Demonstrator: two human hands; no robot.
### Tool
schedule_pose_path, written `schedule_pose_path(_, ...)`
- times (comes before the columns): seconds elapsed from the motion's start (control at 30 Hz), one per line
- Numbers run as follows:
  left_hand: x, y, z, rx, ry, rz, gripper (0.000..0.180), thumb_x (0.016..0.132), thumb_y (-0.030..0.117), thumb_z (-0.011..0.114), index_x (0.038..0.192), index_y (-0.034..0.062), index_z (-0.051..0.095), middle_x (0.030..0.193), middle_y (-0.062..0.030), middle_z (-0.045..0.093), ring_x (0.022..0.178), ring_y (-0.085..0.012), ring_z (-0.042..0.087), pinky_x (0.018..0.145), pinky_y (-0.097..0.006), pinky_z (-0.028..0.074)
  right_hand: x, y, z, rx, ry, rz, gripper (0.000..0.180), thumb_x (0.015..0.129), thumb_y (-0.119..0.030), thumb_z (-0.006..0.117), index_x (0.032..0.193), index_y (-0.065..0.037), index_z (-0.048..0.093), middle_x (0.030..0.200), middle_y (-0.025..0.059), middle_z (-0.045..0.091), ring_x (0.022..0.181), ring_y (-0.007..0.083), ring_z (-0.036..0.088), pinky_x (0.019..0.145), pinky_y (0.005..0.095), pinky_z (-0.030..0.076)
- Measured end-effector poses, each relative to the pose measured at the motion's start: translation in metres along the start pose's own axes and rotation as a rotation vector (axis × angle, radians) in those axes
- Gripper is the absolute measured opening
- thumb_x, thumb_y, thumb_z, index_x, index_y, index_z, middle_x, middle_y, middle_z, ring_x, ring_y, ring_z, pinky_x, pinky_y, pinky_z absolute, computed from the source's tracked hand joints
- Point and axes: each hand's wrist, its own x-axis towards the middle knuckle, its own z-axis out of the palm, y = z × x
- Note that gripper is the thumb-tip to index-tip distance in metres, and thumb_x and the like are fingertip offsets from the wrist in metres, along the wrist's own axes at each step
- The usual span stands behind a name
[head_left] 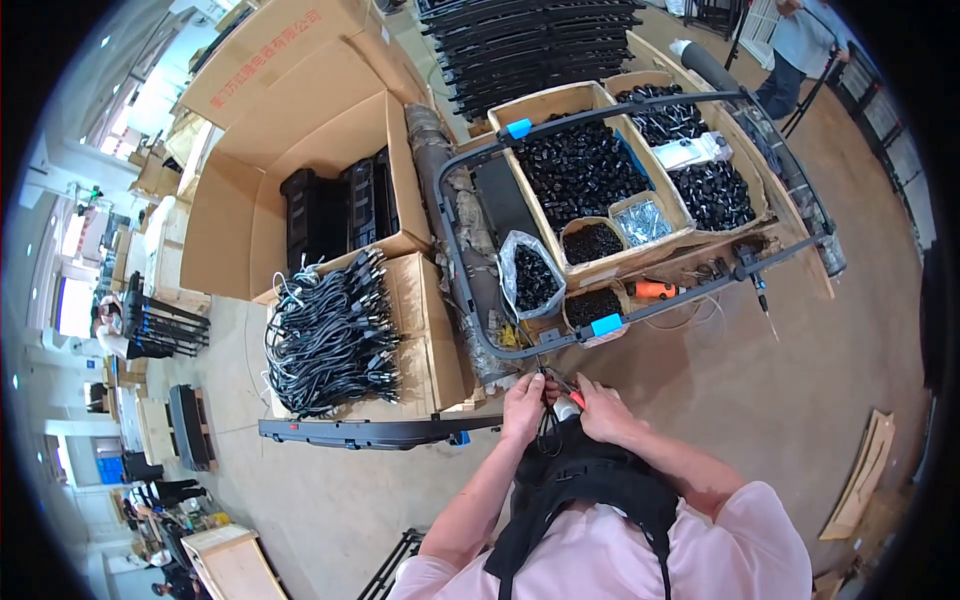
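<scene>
- Dark metal frame, thin tube bent to a rounded rectangle, blue tape on its near and far rails, lying across the crowded tabletop.
- Left hand curled shut at the near rail, pinching a thin black cable.
- Right hand closed round a red-handled cutter, touching the left.
- Beyond the rail: wooden tray of black parts, plastic bag, orange tool.
- Left: carton heaped with black cables.
</scene>
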Motion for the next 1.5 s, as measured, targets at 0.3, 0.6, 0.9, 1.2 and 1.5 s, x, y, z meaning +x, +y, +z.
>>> schedule_pose_path(0.3, 0.005, -0.017, 0.003, 0.203, 0.122, 0.099, 0.026, 0.111, 0.024, 0.056, 0.116, 0.0017, 0.067, 0.102, -0.0059, 0.073, 0.08, -0.0129, 0.068, 0.073, -0.028, 0.056, -0.009, -0.009, -0.006, -0.051, -0.025, -0.131, 0.083, 0.089, -0.008, 0.061, 0.162, 0.002, 0.023, 0.132, 0.0322, 0.056, 0.123, 0.0505, 0.058, 0.104, 0.0551, 0.05)
schedule_pose_path(0.6, 0.002, -0.017, 0.019, 0.429, 0.268, 0.225, 0.025, 0.111, 0.021, 0.054, 0.115, 0.001, 0.068, 0.092, -0.0009, 0.069, 0.08, -0.0083, 0.062, 0.073, -0.026, 0.053, -0.006, -0.008, -0.016, -0.194, -0.09, -0.151, 0.09, 0.087, -0.008, 0.062, 0.165, 0.002, 0.018, 0.133, 0.0305, 0.055, 0.121, 0.0466, 0.058, 0.103, 0.0551, 0.05)
schedule_pose_path(0.9, 0.012, -0.025, -0.004, 0.32, 0.158, 0.27, 0.027, 0.112, 0.016, 0.052, 0.127, -0.0013, 0.065, 0.101, -0.0049, 0.071, 0.089, -0.0128, 0.067, 0.084, -0.031, 0.058, -0.017, -0.023, -0.005, -0.347, 0.04, -0.148, 0.092, 0.083, -0.015, 0.068, 0.162, 0.002, 0.026, 0.126, 0.0282, 0.057, 0.118, 0.0455, 0.059, 0.101, 0.0549, 0.048)
schedule_pose_path(1.2, 0.011, 0.046, 0.001, 0.659, -0.089, -0.002, 0.035, 0.109, 0.032, 0.051, 0.113, 0.0012, 0.067, 0.098, -0.0142, 0.074, 0.083, -0.0192, 0.073, 0.072, -0.032, 0.06, -0.041, -0.036, 0.021, -0.186, 0.304, -0.071, 0.095, 0.078, -0.024, 0.073, 0.163, -0.008, 0.033, 0.12, 0.0267, 0.053, 0.116, 0.045, 0.054, 0.098, 0.057, 0.047)
schedule_pose_path(1.5, 0.038, 0.035, -0.026, 0.418, -0.162, -0.005, 0.031, 0.109, 0.031, 0.055, 0.109, 0.0036, 0.069, 0.094, -0.0112, 0.075, 0.077, -0.0219, 0.073, 0.068, -0.035, 0.06, -0.05, -0.062, 0.028, -0.275, 0.444, -0.089, 0.095, 0.077, -0.024, 0.076, 0.162, -0.012, 0.036, 0.112, 0.0233, 0.056, 0.102, 0.042, 0.063, 0.086, 0.053, 0.055)
